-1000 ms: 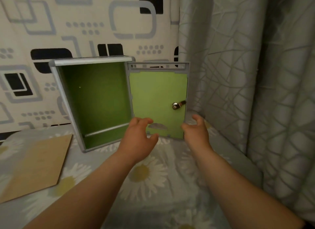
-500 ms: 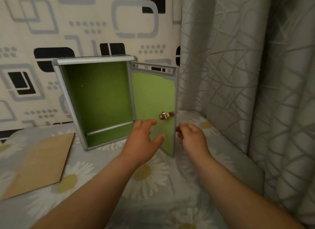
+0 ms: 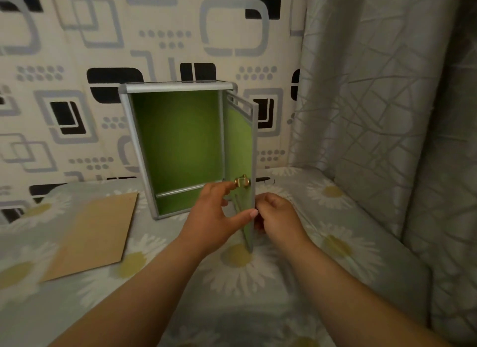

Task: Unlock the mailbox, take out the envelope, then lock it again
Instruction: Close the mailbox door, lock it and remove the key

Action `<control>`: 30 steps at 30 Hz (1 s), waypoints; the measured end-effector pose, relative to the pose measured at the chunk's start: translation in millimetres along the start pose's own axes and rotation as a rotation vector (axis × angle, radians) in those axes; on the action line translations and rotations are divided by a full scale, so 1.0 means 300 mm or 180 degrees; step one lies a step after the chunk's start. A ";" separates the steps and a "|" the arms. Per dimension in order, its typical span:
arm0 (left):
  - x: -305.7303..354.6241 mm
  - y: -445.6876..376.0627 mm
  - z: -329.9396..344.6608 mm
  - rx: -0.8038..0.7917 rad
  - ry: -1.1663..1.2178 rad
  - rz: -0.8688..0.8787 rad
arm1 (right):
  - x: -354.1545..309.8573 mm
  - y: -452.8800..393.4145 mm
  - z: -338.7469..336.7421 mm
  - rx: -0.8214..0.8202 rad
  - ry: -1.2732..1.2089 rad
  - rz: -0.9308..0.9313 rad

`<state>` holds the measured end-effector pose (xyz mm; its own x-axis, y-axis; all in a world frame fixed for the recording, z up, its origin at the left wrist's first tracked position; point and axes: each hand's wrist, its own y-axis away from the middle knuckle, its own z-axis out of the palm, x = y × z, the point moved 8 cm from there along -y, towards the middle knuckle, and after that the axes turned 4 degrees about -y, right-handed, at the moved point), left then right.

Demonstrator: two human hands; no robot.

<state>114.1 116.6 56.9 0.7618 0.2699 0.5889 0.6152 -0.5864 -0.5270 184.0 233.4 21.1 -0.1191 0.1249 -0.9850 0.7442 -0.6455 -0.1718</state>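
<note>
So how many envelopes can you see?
1. The brown envelope lies flat on the daisy cloth, left of the open mailbox. The mailbox looks empty inside, though the hands and the door hide a little of its bottom corner.

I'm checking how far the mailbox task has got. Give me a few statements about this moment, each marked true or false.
1. The mailbox is empty inside. True.
2. The envelope stands inside the mailbox. False: it lies flat on the daisy-print cloth, left of the mailbox.
3. The door is fully shut. False: it stands partly open, hinged on the right side of the box.
4. The left hand is at the inner face of the door, near the brass latch. True.
5. The right hand rests on the envelope. False: it is at the door's outer edge, low down.
</note>
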 end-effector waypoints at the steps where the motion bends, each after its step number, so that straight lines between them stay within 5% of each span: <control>1: -0.009 0.005 -0.015 0.0012 0.0022 0.0023 | -0.004 0.000 0.017 -0.0032 -0.0112 0.0025; 9: -0.081 0.030 -0.107 0.0059 0.0036 0.0025 | -0.030 -0.025 0.088 -0.0126 -0.1626 0.0344; 30: -0.272 0.058 -0.298 0.0619 -0.0358 -0.0345 | -0.110 -0.052 0.334 -0.0565 -0.0878 0.0259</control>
<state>44.6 16.0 54.6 0.7004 0.4129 0.5823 0.7137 -0.3942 -0.5790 110.3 163.9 54.6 -0.2098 -0.1459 -0.9668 0.8585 -0.5007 -0.1107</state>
